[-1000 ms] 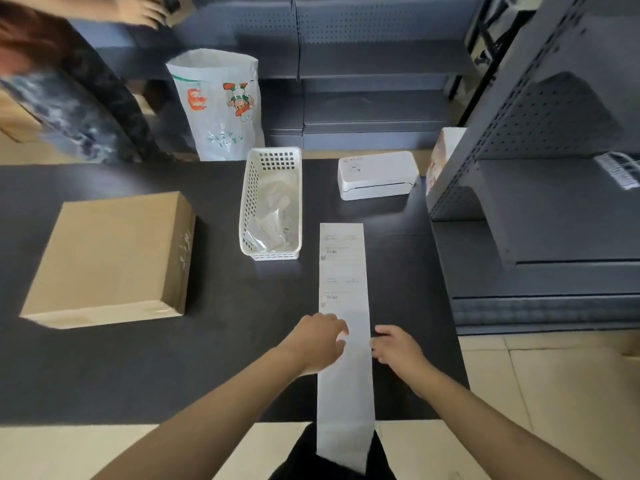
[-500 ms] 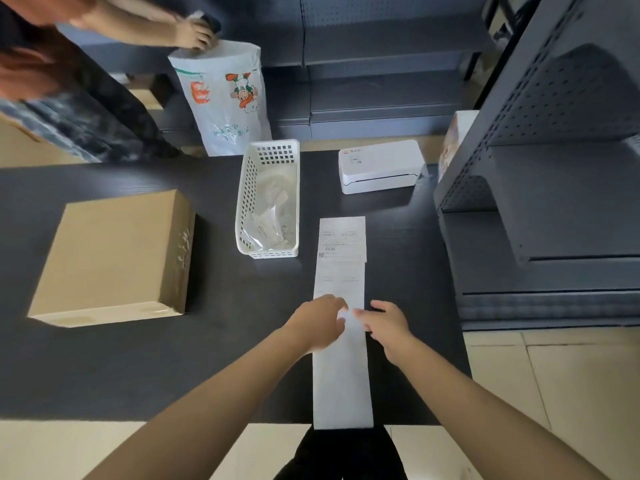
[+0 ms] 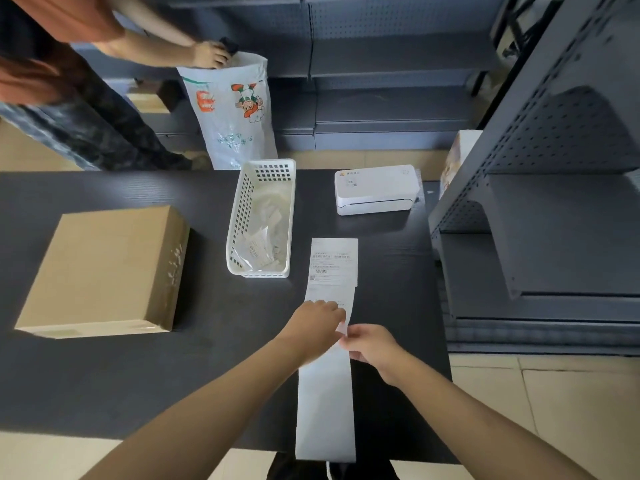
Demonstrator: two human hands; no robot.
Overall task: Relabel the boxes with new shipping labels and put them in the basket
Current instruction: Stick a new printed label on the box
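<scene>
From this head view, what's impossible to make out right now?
- Label strip: the print is too small to read; the left hand and right hand cover its middle.
- White basket: the contents are pale scraps, not identifiable.
- Cardboard box: whether an old label remains cannot be told.
- Label printer: the slot is shadowed.

The light is soft and rather dim, without glare. The flat brown cardboard box (image 3: 100, 268) throws a short dark shadow to its right on the matte black table (image 3: 104, 382). The wide lens bends the grey perforated metal shelves (image 3: 554, 140) at the edges. The far corner looks slightly blurred.
</scene>
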